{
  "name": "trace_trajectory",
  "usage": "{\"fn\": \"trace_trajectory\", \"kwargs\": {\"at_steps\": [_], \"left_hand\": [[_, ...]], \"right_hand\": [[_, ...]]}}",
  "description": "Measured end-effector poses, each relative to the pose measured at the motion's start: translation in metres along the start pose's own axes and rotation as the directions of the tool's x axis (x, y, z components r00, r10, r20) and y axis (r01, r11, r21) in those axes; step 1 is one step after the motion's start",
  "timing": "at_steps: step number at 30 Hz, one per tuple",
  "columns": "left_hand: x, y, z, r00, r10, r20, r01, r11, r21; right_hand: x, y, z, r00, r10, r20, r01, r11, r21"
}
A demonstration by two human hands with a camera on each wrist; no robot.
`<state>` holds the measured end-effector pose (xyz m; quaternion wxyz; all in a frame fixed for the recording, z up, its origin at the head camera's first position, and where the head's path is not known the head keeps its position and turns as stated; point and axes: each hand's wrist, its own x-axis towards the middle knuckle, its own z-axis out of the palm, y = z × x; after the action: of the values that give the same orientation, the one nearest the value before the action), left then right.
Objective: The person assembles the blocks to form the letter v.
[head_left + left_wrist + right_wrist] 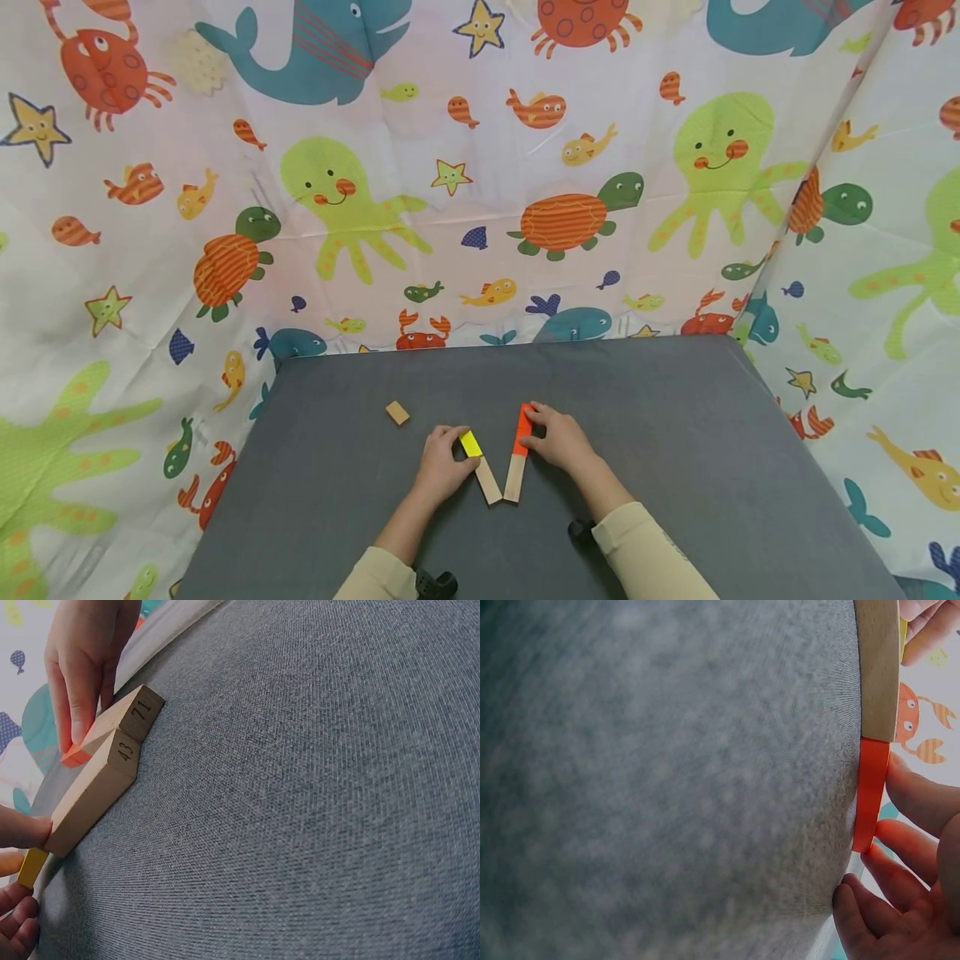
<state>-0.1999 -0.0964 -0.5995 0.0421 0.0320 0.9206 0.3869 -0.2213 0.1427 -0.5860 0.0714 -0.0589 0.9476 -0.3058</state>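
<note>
Two rows of small blocks form a V on the grey table. My left hand [438, 467] pinches a yellow block [471, 443] between thumb and fingers, end to end with a plain wooden block [489, 481] marked 43 in the left wrist view. On the other arm of the V, my right hand [562, 437] holds an orange block [871, 795] with its thumb on the side and fingers at the far end. That one adjoins another plain wooden block [515, 477], marked 71 on its near end. The near ends of both wooden blocks meet at the V's point.
A single short wooden block [397, 412] lies at the back left of the grey table [675, 433]. Behind and beside the table hangs a white curtain [480, 217] printed with sea animals. Black wrist devices [581, 532] sit under the sleeves.
</note>
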Motion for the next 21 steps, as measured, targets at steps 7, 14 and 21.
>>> {"fn": "trace_trajectory", "kwargs": {"at_steps": [7, 14, 21], "left_hand": [[-0.0001, -0.0018, -0.0006, 1.000, 0.011, 0.004, -0.011, 1.000, 0.001], [0.0000, -0.0038, -0.0005, 1.000, 0.026, 0.004, -0.026, 1.000, 0.009], [-0.0002, -0.0050, -0.0001, 0.999, 0.033, -0.003, -0.033, 0.999, -0.004]], "right_hand": [[0.0003, 0.0002, -0.0002, 1.000, 0.007, -0.003, -0.007, 1.000, -0.007], [0.0015, 0.0003, 0.0005, 1.000, 0.018, -0.003, -0.018, 1.000, -0.007], [0.0013, 0.0011, 0.0011, 1.000, 0.015, -0.003, -0.015, 1.000, -0.005]]}}
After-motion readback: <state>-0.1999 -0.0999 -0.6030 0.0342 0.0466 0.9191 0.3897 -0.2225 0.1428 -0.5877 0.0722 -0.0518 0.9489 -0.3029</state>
